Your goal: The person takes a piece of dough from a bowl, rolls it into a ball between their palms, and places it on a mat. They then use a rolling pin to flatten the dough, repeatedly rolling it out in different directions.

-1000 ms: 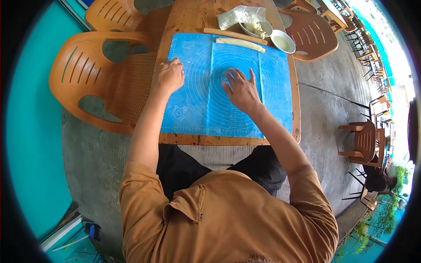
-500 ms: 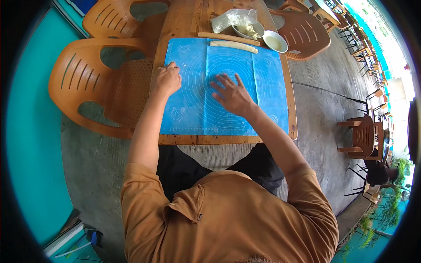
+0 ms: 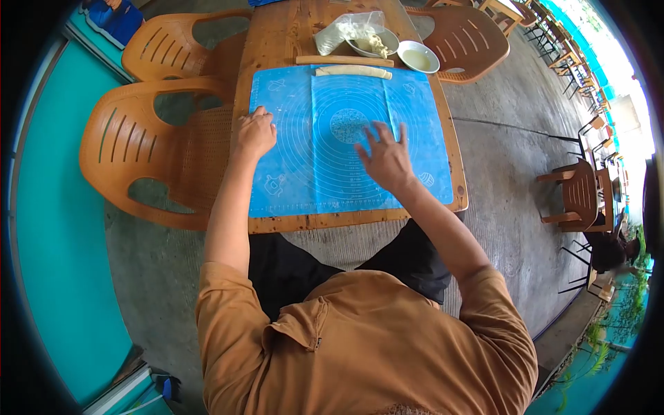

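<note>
A blue baking mat point(image 3: 290, 159) printed with circles and measuring marks lies on the wooden table. My left hand point(image 3: 257, 133) rests at the mat's left edge, its fingers curled under; whatever they may hold is hidden. Fingers spread and holding nothing, my right hand point(image 3: 389, 160) is over the mat right of its centre. Across the mat's far edge lies a long pale roll of dough point(image 3: 353, 70). Just beyond it is a wooden rolling pin point(image 3: 344, 61).
Behind the rolling pin stand a bowl of crumbly dough point(image 3: 373, 45), a clear plastic bag point(image 3: 333, 34) with pale contents and a white bowl point(image 3: 419, 57) of cloudy liquid. Orange plastic chairs point(image 3: 111, 131) flank the wooden table point(image 3: 297, 225).
My right hand has shifted toward the right and slightly nearer over the mat. My left hand stays at the left edge. The camera view has shifted slightly.
</note>
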A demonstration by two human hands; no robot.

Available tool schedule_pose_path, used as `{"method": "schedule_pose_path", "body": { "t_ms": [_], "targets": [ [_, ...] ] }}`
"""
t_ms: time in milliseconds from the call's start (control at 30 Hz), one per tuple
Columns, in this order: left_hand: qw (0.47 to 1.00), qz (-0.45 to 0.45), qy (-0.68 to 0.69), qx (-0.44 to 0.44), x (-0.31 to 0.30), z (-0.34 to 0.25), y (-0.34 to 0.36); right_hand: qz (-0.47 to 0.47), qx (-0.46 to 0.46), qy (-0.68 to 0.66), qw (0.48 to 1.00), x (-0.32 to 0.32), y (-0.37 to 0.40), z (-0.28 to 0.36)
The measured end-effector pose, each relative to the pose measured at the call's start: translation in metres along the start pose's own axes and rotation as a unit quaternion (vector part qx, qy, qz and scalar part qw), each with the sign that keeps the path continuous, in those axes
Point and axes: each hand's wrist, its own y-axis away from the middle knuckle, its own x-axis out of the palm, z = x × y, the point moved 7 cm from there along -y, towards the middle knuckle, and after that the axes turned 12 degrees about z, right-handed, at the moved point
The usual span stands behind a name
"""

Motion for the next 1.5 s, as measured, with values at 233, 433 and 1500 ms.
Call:
{"method": "schedule_pose_path", "body": {
  "t_ms": [233,433,1500],
  "targets": [
    [1.0,0.002,0.01,0.002,0.0,0.0,-0.002,0.064,-0.006,-0.007,0.998,-0.002,0.019,-0.01],
    [0.999,0.032,0.012,0.0,-0.001,0.0,-0.008,0.113,0.001,-0.04,0.993,0.003,0.036,-0.008],
    [1.0,0.006,0.021,0.011,0.006,-0.003,-0.008,0.014,-0.177,-0.027,0.984,0.026,-0.022,0.034]
  ]
}}
